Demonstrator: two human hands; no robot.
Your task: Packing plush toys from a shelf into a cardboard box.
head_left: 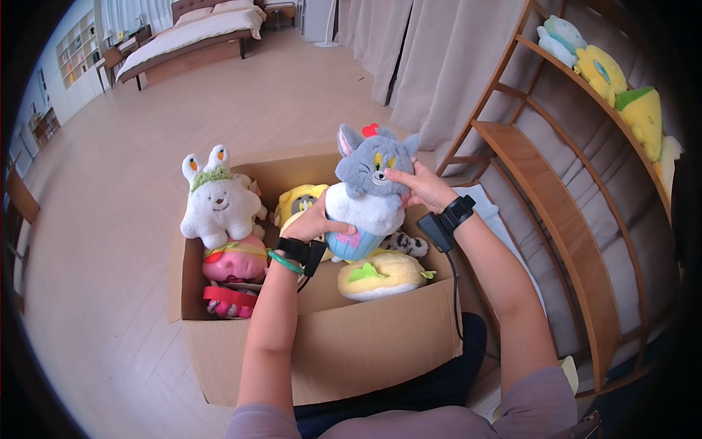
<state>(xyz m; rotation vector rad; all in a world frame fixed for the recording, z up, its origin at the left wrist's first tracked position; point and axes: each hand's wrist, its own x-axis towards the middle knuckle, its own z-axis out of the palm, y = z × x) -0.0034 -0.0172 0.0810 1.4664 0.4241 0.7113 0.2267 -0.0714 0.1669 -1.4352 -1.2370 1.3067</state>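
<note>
Both hands hold a grey cat plush toy (374,164) above an open cardboard box (380,347). The cat has a white fluffy middle, a blue cupcake-like base and a red piece on its head. My left hand (322,222) grips the base, thumb across its front. My right hand (425,186) is closed on the side of the cat's head, thumb by its nose. In the box, a white plush toy (218,208) with two bird heads on top rests on a pink plush toy (240,263). A yellow plush toy (292,196) is partly hidden behind my left hand. Nearer lies a cream-yellow plush toy (382,276).
A wooden shelf rack (545,190) stands at the right, with several plush toys (603,73) on its upper shelf. Grey curtains (446,66) hang behind the box. A bed (194,40) stands far off at the upper left. Bands with cabled black devices are on both wrists.
</note>
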